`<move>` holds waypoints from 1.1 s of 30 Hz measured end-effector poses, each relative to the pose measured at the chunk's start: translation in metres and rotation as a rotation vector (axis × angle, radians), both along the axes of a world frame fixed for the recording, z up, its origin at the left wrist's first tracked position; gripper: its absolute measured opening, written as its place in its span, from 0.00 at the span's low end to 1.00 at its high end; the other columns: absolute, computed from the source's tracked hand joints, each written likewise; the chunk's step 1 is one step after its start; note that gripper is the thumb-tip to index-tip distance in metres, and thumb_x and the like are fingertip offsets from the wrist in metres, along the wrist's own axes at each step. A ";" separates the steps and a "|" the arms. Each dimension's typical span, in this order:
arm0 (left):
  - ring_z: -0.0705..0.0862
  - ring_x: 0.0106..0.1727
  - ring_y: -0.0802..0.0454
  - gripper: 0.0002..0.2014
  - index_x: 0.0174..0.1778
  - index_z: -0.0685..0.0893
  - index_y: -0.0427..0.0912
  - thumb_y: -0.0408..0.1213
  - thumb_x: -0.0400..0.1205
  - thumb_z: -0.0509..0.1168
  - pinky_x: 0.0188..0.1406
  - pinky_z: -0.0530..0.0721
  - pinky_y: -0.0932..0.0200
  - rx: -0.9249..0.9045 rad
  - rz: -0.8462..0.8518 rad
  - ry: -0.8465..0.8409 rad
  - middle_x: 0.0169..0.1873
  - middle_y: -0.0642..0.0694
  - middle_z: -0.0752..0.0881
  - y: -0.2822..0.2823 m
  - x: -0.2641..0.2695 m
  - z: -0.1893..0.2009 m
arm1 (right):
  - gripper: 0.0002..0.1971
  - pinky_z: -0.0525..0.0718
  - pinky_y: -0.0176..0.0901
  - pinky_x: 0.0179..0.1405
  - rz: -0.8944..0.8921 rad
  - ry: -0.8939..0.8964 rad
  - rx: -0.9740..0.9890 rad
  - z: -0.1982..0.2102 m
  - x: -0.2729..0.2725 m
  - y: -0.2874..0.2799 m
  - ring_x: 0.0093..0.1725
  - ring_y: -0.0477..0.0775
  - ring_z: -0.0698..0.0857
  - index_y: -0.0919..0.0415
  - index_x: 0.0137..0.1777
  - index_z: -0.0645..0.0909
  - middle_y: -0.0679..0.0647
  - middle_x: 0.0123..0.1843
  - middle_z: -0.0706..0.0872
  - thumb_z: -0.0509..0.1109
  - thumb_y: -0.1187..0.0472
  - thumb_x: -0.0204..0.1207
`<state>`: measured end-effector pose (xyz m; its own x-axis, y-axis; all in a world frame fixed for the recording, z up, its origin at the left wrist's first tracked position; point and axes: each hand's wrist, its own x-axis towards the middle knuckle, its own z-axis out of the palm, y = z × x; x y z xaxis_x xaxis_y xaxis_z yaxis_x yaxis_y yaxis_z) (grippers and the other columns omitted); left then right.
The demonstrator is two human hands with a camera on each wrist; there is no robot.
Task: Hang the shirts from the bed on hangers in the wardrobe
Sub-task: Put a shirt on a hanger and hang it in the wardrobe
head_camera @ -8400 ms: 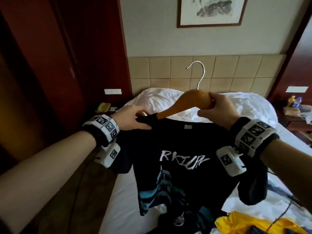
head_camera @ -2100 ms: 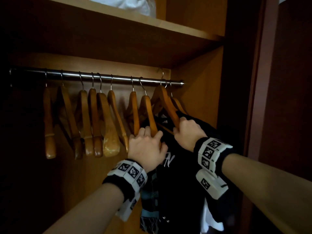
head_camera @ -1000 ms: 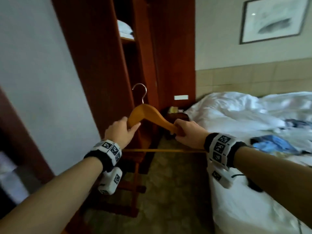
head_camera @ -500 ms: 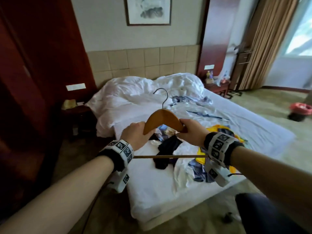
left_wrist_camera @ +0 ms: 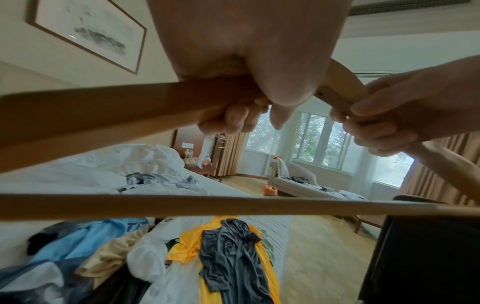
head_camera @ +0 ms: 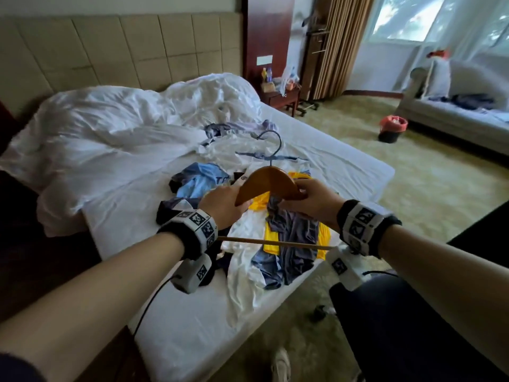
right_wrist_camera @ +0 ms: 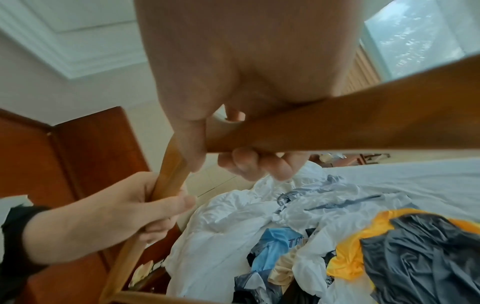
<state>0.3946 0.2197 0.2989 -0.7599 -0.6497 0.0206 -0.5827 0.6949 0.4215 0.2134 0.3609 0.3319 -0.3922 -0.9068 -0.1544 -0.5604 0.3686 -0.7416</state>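
Note:
I hold an empty wooden hanger [head_camera: 268, 180] with a metal hook [head_camera: 272, 142] over the bed. My left hand [head_camera: 223, 206] grips its left arm [left_wrist_camera: 103, 107] and my right hand [head_camera: 311, 201] grips its right arm [right_wrist_camera: 350, 127]. The hanger's thin crossbar [head_camera: 275, 243] runs between my wrists. Below it a pile of shirts lies on the white sheet: a grey shirt [head_camera: 292, 244] on a yellow one [left_wrist_camera: 189, 246], a white one [head_camera: 248, 244] and a light blue one [head_camera: 201, 180].
A crumpled white duvet [head_camera: 110, 139] covers the head of the bed [head_camera: 192, 334]. A nightstand [head_camera: 281, 95] with bottles stands at the far side. A red-lined bin [head_camera: 392, 128] and a sofa [head_camera: 454, 117] are across the carpet. Dark wardrobe wood [right_wrist_camera: 64, 164] is to my left.
The black shirt was hung in the wardrobe and an empty hanger taken out. I turned from the wardrobe to the bed and came closer; the hanger is now above the pile of shirts.

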 end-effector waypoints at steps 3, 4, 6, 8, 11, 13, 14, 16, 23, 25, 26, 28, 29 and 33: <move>0.86 0.49 0.39 0.17 0.61 0.79 0.45 0.53 0.84 0.63 0.46 0.82 0.51 -0.047 -0.092 -0.028 0.46 0.42 0.86 -0.020 -0.047 -0.017 | 0.15 0.77 0.41 0.24 -0.054 -0.140 0.050 -0.016 -0.034 -0.021 0.25 0.56 0.79 0.70 0.44 0.84 0.56 0.26 0.82 0.79 0.55 0.75; 0.85 0.50 0.39 0.17 0.62 0.79 0.44 0.52 0.85 0.63 0.44 0.79 0.53 -0.063 -0.104 -0.061 0.47 0.41 0.85 -0.026 -0.065 -0.023 | 0.16 0.77 0.41 0.23 -0.064 -0.189 0.058 -0.022 -0.047 -0.030 0.25 0.57 0.78 0.70 0.42 0.84 0.58 0.25 0.81 0.78 0.55 0.76; 0.86 0.50 0.39 0.16 0.62 0.79 0.45 0.51 0.85 0.64 0.41 0.77 0.53 -0.077 -0.129 -0.099 0.47 0.40 0.86 -0.044 -0.102 -0.037 | 0.16 0.78 0.42 0.23 -0.083 -0.307 0.062 -0.036 -0.079 -0.053 0.24 0.57 0.78 0.68 0.38 0.83 0.59 0.25 0.81 0.76 0.54 0.77; 0.87 0.50 0.38 0.16 0.62 0.78 0.46 0.51 0.85 0.64 0.44 0.82 0.49 -0.030 -0.152 -0.112 0.48 0.40 0.87 -0.066 -0.137 -0.056 | 0.18 0.80 0.42 0.24 -0.109 -0.437 0.095 -0.050 -0.111 -0.076 0.24 0.57 0.80 0.67 0.40 0.84 0.60 0.28 0.84 0.75 0.49 0.78; 0.86 0.51 0.38 0.15 0.63 0.79 0.45 0.49 0.85 0.64 0.44 0.81 0.49 -0.006 -0.170 -0.180 0.50 0.41 0.87 -0.104 -0.184 -0.087 | 0.29 0.83 0.43 0.27 -0.115 -0.569 0.221 -0.074 -0.160 -0.121 0.28 0.59 0.83 0.71 0.52 0.86 0.65 0.34 0.86 0.73 0.39 0.75; 0.84 0.57 0.38 0.15 0.63 0.79 0.43 0.42 0.83 0.66 0.51 0.80 0.47 0.007 -0.199 -0.177 0.55 0.40 0.86 -0.122 -0.206 -0.111 | 0.36 0.81 0.44 0.29 -0.131 -0.628 0.280 -0.103 -0.183 -0.148 0.28 0.59 0.82 0.71 0.56 0.86 0.64 0.33 0.84 0.72 0.33 0.72; 0.82 0.61 0.39 0.18 0.65 0.79 0.42 0.38 0.80 0.69 0.57 0.80 0.45 -0.030 -0.216 -0.152 0.59 0.40 0.84 -0.131 -0.214 -0.126 | 0.36 0.80 0.43 0.28 -0.144 -0.641 0.295 -0.121 -0.193 -0.160 0.26 0.57 0.80 0.70 0.55 0.87 0.62 0.32 0.83 0.70 0.31 0.72; 0.77 0.67 0.37 0.28 0.67 0.77 0.41 0.32 0.71 0.74 0.64 0.79 0.42 -0.140 -0.174 -0.129 0.66 0.37 0.79 -0.151 -0.219 -0.165 | 0.34 0.74 0.37 0.24 -0.178 -0.653 0.301 -0.160 -0.208 -0.178 0.23 0.51 0.75 0.67 0.58 0.88 0.57 0.28 0.78 0.68 0.33 0.76; 0.76 0.70 0.39 0.29 0.68 0.70 0.45 0.35 0.73 0.74 0.65 0.79 0.48 0.180 0.033 -0.456 0.65 0.41 0.76 -0.150 -0.142 -0.307 | 0.30 0.69 0.48 0.31 -0.332 -0.642 0.209 -0.289 -0.218 -0.202 0.29 0.55 0.69 0.59 0.36 0.84 0.59 0.29 0.71 0.71 0.28 0.68; 0.72 0.73 0.45 0.21 0.69 0.72 0.46 0.42 0.81 0.67 0.66 0.75 0.52 0.349 0.067 -0.672 0.68 0.46 0.74 -0.140 -0.127 -0.341 | 0.32 0.74 0.51 0.34 -0.315 -0.561 0.219 -0.327 -0.217 -0.206 0.28 0.54 0.75 0.65 0.36 0.80 0.57 0.28 0.77 0.66 0.31 0.75; 0.73 0.72 0.46 0.19 0.69 0.74 0.47 0.44 0.83 0.65 0.66 0.76 0.52 0.440 0.098 -0.751 0.68 0.47 0.74 -0.135 -0.122 -0.358 | 0.32 0.76 0.48 0.35 -0.317 -0.533 0.232 -0.344 -0.215 -0.208 0.28 0.51 0.77 0.67 0.37 0.80 0.55 0.28 0.79 0.64 0.33 0.78; 0.79 0.65 0.44 0.16 0.66 0.77 0.46 0.48 0.85 0.63 0.58 0.82 0.49 0.585 0.170 -0.806 0.63 0.45 0.79 -0.128 -0.122 -0.385 | 0.24 0.76 0.37 0.33 -0.314 -0.503 0.237 -0.372 -0.212 -0.213 0.28 0.46 0.79 0.59 0.38 0.81 0.50 0.29 0.81 0.63 0.39 0.83; 0.83 0.61 0.44 0.16 0.65 0.78 0.45 0.49 0.85 0.63 0.54 0.83 0.51 0.628 0.217 -0.806 0.58 0.45 0.82 -0.124 -0.126 -0.398 | 0.20 0.76 0.33 0.31 -0.302 -0.484 0.248 -0.384 -0.209 -0.215 0.29 0.46 0.79 0.55 0.38 0.80 0.49 0.30 0.81 0.63 0.41 0.84; 0.83 0.63 0.43 0.29 0.73 0.72 0.43 0.56 0.82 0.67 0.55 0.82 0.52 0.738 0.325 -0.728 0.64 0.42 0.82 -0.110 -0.139 -0.453 | 0.19 0.77 0.45 0.37 -0.267 -0.470 0.281 -0.426 -0.199 -0.219 0.33 0.48 0.78 0.52 0.44 0.82 0.47 0.32 0.79 0.66 0.37 0.80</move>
